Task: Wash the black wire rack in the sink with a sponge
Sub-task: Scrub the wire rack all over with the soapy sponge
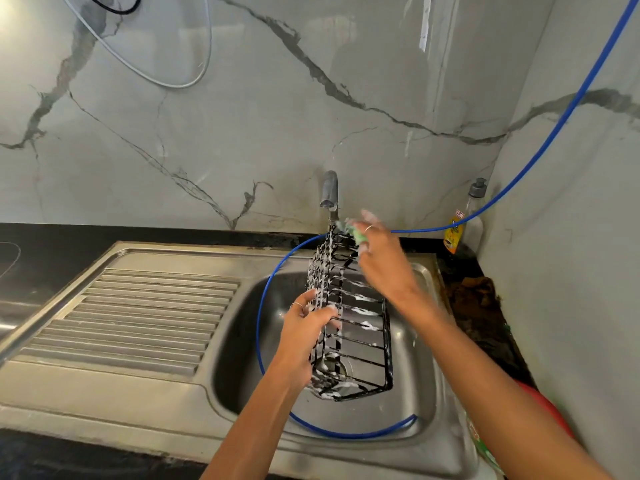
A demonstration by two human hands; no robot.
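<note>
Steel sink (424, 386) has the sudsy black wire rack (349, 323) held up on end over the basin. Left hand (304, 336) has its grip round the rack's side, right hand (379, 251) pinches a green sponge (358, 235) against the top end.

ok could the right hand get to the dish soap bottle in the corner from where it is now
Probably yes. The dish soap bottle stands uncovered on the counter by the corner wall, right of the right hand, with only the blue hose crossing in front of it. That hand holds the green sponge, though, so gripping would be awkward.
</note>
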